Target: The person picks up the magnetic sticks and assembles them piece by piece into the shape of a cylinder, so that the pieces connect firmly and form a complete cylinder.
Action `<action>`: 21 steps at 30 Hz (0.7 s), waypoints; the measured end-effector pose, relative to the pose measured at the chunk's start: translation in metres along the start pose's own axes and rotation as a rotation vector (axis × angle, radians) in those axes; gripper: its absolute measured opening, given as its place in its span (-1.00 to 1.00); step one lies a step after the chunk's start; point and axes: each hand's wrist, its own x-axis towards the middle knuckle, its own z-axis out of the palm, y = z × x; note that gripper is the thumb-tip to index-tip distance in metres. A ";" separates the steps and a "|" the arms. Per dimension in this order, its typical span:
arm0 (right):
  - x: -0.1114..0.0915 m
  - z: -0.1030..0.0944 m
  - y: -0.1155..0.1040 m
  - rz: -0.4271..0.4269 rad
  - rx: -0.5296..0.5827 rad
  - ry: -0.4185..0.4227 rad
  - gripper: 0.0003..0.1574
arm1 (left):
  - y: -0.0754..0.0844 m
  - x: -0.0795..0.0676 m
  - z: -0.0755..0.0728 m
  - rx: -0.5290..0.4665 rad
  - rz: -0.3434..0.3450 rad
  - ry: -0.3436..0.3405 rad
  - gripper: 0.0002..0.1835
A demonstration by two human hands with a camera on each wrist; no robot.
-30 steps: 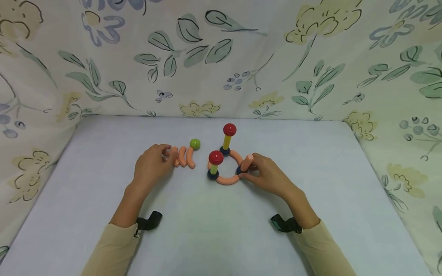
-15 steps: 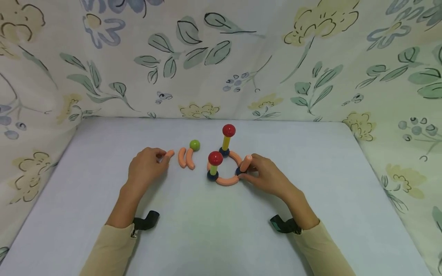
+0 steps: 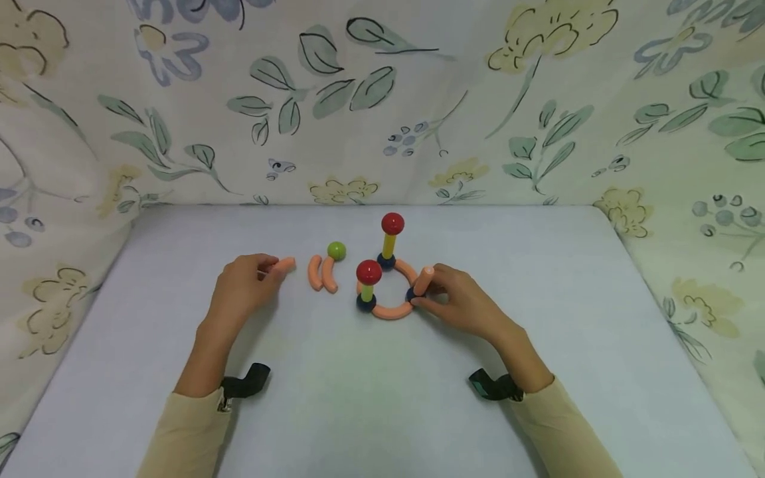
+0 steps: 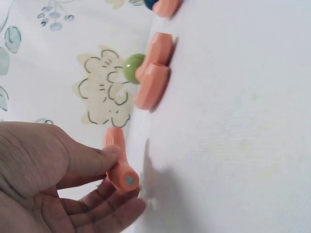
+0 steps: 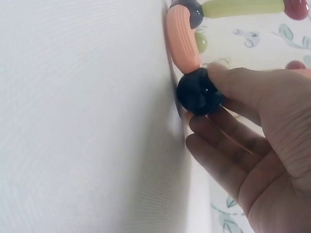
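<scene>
My left hand (image 3: 242, 285) pinches a curved orange rod (image 3: 285, 265) between thumb and fingers, held just off the table. In the left wrist view a small greyish disc shows at the near end of this rod (image 4: 118, 162). On the right, my right hand (image 3: 469, 302) pinches a dark blue ball (image 5: 200, 92) at the corner of a ring of curved orange rods (image 3: 391, 312). From that ball another orange rod (image 3: 424, 281) stands up, leaning. Two other dark ring balls bear upright sticks, one yellow (image 3: 389, 245) and one light green (image 3: 367, 293), each topped by a red ball (image 3: 368, 272).
Between my left hand and the ring lie two loose curved orange rods (image 3: 315, 273), side by side, with a green ball (image 3: 337, 250) close behind them. Everything sits on a white table (image 3: 382, 398), backed by a flowered cloth (image 3: 418, 99).
My left hand has taken one curved orange rod from beside the other two and drawn it leftward, turning it. My right hand stays at its dark blue ball.
</scene>
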 end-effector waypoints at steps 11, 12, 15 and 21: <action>0.003 -0.005 -0.006 0.019 -0.046 0.010 -0.76 | 0.032 0.003 -0.024 -0.093 0.085 0.040 -0.24; 0.003 -0.005 -0.006 0.018 -0.040 0.009 -0.76 | 0.041 0.006 -0.028 -0.109 0.087 0.012 -0.23; 0.003 -0.004 -0.003 0.019 -0.030 0.002 -0.77 | 0.068 0.013 -0.035 -0.167 0.099 -0.050 -0.23; 0.001 -0.001 -0.002 0.024 -0.011 -0.003 -0.76 | 0.103 0.023 -0.021 -0.272 0.159 -0.052 -0.45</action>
